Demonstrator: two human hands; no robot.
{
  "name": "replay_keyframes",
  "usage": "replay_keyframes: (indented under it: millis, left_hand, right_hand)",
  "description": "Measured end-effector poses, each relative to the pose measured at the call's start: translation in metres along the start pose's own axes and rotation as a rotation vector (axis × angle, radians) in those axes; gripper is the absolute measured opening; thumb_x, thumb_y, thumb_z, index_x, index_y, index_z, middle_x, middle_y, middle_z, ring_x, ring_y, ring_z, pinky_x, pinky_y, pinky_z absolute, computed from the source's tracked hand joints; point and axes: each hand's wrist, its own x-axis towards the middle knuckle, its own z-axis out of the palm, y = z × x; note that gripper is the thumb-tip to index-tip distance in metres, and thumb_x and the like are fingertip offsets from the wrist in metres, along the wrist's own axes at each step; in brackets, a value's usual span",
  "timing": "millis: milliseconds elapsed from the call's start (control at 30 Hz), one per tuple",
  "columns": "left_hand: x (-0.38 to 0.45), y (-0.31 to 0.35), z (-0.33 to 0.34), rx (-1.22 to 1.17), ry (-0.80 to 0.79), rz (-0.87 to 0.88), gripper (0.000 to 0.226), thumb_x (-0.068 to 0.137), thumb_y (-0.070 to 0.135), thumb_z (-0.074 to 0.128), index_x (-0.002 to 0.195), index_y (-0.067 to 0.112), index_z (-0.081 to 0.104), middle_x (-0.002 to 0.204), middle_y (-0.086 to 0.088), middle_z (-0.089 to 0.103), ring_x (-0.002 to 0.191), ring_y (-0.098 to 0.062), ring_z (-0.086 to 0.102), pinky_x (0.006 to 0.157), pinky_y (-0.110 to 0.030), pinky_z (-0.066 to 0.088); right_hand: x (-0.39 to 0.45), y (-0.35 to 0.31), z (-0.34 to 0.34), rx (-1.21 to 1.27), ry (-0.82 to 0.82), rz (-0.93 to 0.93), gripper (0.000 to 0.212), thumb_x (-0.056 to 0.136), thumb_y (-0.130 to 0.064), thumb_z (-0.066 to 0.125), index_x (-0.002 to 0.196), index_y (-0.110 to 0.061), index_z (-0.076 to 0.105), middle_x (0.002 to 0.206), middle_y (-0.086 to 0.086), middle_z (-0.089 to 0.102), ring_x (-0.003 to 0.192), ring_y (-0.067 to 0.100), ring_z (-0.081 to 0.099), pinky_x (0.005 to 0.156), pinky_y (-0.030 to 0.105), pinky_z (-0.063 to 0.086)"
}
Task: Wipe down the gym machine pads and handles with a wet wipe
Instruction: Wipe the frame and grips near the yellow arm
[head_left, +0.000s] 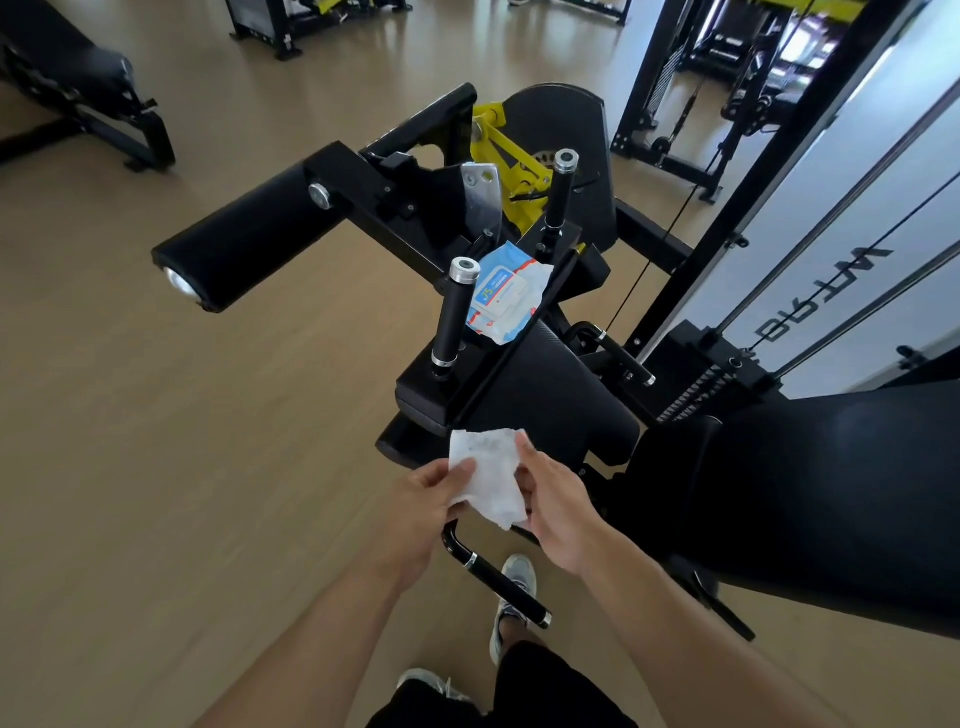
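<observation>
A white wet wipe (491, 475), slightly soiled, is held up between both hands in front of the machine. My left hand (426, 501) pinches its left edge and my right hand (558, 506) holds its right edge. Beyond them lies the black thigh pad (561, 395) of the gym machine. Two upright black handles stand above it, the near handle (453, 317) and the far handle (560, 189). A long black roller pad (244, 234) sticks out to the left. A low side handle (498, 579) runs below my hands.
A blue-and-white pack of wipes (511, 293) rests on the machine frame between the upright handles. The large black seat back (831, 499) fills the right. A weight stack with cables (810, 270) stands at far right. Another bench (78, 93) sits at top left on the wooden floor.
</observation>
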Motion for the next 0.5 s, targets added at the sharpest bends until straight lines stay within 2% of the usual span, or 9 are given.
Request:
replay_keyframes:
  millis: [67, 100, 200, 267, 367, 500]
  left_hand:
    - [0.000, 0.001, 0.001, -0.001, 0.024, 0.016, 0.028, 0.099, 0.029, 0.063, 0.115, 0.008, 0.071, 0.108, -0.007, 0.078, 0.105, -0.023, 0.073, 0.101, -0.045, 0.055]
    - [0.001, 0.002, 0.002, -0.001, 0.042, 0.022, 0.027, 0.099, 0.029, 0.063, 0.115, 0.008, 0.071, 0.107, -0.008, 0.078, 0.103, -0.024, 0.074, 0.099, -0.046, 0.056]
    - [0.002, 0.002, 0.001, -0.012, 0.069, 0.011, 0.025, 0.098, 0.026, 0.064, 0.113, 0.006, 0.071, 0.106, -0.011, 0.077, 0.099, -0.026, 0.075, 0.094, -0.045, 0.059]
    - [0.001, 0.004, -0.003, -0.031, 0.002, -0.028, 0.026, 0.096, 0.022, 0.067, 0.117, 0.007, 0.069, 0.111, -0.012, 0.076, 0.103, -0.027, 0.074, 0.094, -0.043, 0.058]
    - [0.001, 0.005, -0.009, -0.006, -0.097, -0.056, 0.030, 0.091, 0.006, 0.071, 0.121, 0.006, 0.067, 0.115, -0.011, 0.075, 0.105, -0.028, 0.073, 0.090, -0.039, 0.059]
    - [0.003, 0.007, -0.008, -0.057, -0.070, -0.071, 0.018, 0.097, -0.003, 0.058, 0.111, -0.002, 0.068, 0.110, -0.015, 0.076, 0.099, -0.026, 0.075, 0.079, -0.031, 0.061]
  right_hand:
    - [-0.002, -0.002, -0.003, 0.049, -0.076, 0.049, 0.065, 0.091, -0.066, 0.059, 0.125, -0.010, 0.065, 0.112, 0.016, 0.076, 0.106, 0.034, 0.073, 0.101, 0.050, 0.054]
    - [-0.003, -0.003, -0.004, 0.037, -0.110, 0.049, 0.059, 0.092, -0.060, 0.062, 0.127, -0.012, 0.063, 0.113, 0.016, 0.076, 0.106, 0.033, 0.073, 0.099, 0.050, 0.056]
    - [-0.004, -0.002, -0.007, -0.061, -0.151, -0.037, 0.045, 0.091, -0.026, 0.076, 0.130, -0.011, 0.062, 0.112, 0.013, 0.077, 0.103, 0.031, 0.075, 0.087, 0.042, 0.060]
    - [-0.003, -0.001, -0.008, -0.103, -0.156, -0.086, 0.036, 0.093, -0.011, 0.073, 0.128, -0.009, 0.065, 0.112, 0.012, 0.077, 0.104, 0.029, 0.074, 0.089, 0.042, 0.060]
    - [-0.002, -0.003, -0.011, -0.087, -0.136, -0.098, 0.025, 0.096, -0.010, 0.069, 0.121, -0.009, 0.071, 0.112, 0.011, 0.077, 0.105, 0.029, 0.074, 0.093, 0.044, 0.059]
    - [0.000, -0.007, -0.016, -0.207, -0.162, -0.106, 0.021, 0.098, -0.003, 0.064, 0.110, -0.012, 0.079, 0.111, 0.007, 0.078, 0.106, 0.024, 0.074, 0.091, 0.039, 0.060]
